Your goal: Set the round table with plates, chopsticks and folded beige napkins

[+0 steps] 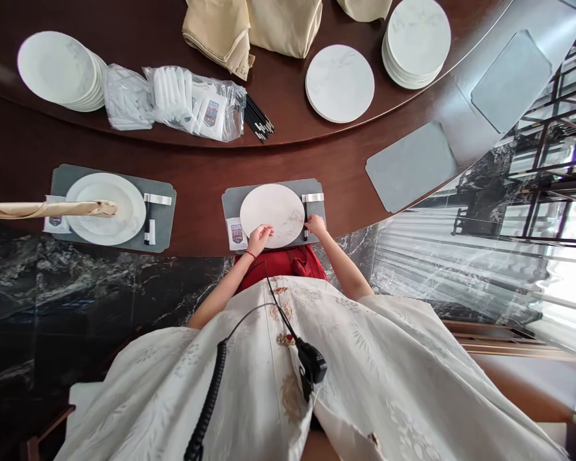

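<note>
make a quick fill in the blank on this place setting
The left hand wears a ____ bracelet.
The right hand is by a pair of black ____.
The plate sits on a gray ____.
A crested card lies to the person's ____ of that plate.

Missing words: red; chopsticks; mat; left

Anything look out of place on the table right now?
Yes: a rolled beige cloth napkin lies across the round white plate on the left grey placemat, running off past the placemat, whereas the neighbouring pale plate sits bare.
</note>
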Available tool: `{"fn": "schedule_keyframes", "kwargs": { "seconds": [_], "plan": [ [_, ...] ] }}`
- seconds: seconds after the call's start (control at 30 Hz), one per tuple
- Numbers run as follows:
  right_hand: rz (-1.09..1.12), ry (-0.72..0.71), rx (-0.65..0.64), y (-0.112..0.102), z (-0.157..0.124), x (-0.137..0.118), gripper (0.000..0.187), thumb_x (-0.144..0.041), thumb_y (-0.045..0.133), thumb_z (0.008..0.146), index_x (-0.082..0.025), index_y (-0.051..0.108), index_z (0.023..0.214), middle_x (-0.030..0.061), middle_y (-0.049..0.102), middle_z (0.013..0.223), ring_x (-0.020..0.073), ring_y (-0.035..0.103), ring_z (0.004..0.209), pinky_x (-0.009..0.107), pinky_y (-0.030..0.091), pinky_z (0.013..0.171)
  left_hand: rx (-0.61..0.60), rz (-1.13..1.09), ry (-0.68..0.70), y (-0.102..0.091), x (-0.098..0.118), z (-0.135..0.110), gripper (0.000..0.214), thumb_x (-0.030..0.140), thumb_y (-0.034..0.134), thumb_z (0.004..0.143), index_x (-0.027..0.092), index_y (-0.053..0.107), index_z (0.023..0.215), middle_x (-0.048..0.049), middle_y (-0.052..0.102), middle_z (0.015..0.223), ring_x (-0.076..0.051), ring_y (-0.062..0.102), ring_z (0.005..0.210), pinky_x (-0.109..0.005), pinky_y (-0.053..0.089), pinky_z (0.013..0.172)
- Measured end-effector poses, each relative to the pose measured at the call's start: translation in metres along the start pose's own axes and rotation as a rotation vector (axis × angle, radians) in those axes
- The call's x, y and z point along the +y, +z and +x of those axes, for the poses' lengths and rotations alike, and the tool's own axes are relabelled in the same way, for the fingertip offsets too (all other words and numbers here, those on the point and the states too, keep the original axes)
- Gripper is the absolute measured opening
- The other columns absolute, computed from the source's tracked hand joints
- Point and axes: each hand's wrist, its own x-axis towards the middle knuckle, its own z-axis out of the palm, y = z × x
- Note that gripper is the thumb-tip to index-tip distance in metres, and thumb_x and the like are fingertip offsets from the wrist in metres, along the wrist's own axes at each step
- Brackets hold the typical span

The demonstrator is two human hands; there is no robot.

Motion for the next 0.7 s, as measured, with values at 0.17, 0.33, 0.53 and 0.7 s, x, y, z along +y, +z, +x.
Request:
{"fn": "schedule_keyframes", "kwargs": {
  "seconds": [0.17,0.33,0.53,0.7],
  "plan": [
    [-0.081,-0.001,-0.015,0.001,0.0,-0.007,0.029,-0.022,0.059,0.087,-0.009,0.066,0.112,0.0112,0.072,0.092,0.0172,0.064,0.087,0.022,0.047,0.078,0.001,0.019,-0.034,-0.005,0.002,0.003,0.027,0.04,0.058,0.09,0.015,0.061,0.097,-0.0096,0.072,0.091,-0.016,0.071,0.08,-0.031,0.055,0.085],
    [-0.137,0.002,-0.021,0.0,-0.001,-0.012,0.026,-0.022,0.057,0.087,-0.01,0.067,0.109,0.0143,0.07,0.105,0.0209,0.064,0.096,0.025,0.047,0.08,-0.006,0.009,-0.047,-0.011,0.005,0.014,0.025,0.038,0.058,0.089,0.014,0.061,0.097,-0.0099,0.072,0.092,-0.016,0.07,0.08,-0.032,0.055,0.086],
    [-0.194,0.025,-0.063,-0.006,-0.005,-0.023,0.029,-0.02,0.057,0.088,-0.01,0.059,0.116,0.0167,0.067,0.113,0.0252,0.064,0.103,0.03,0.049,0.084,-0.017,0.002,-0.072,-0.019,0.008,0.029,0.027,0.039,0.058,0.089,0.014,0.061,0.097,-0.0101,0.072,0.092,-0.016,0.07,0.079,-0.032,0.055,0.084],
    [-0.213,0.095,-0.123,-0.003,-0.016,-0.037,0.046,-0.017,0.062,0.086,-0.008,0.045,0.128,0.0211,0.066,0.113,0.0297,0.065,0.106,0.034,0.051,0.085,-0.027,0.0,-0.066,-0.036,0.011,0.049,0.029,0.043,0.059,0.089,0.015,0.061,0.096,-0.0095,0.072,0.09,-0.016,0.069,0.081,-0.032,0.056,0.085]
  ]
}}
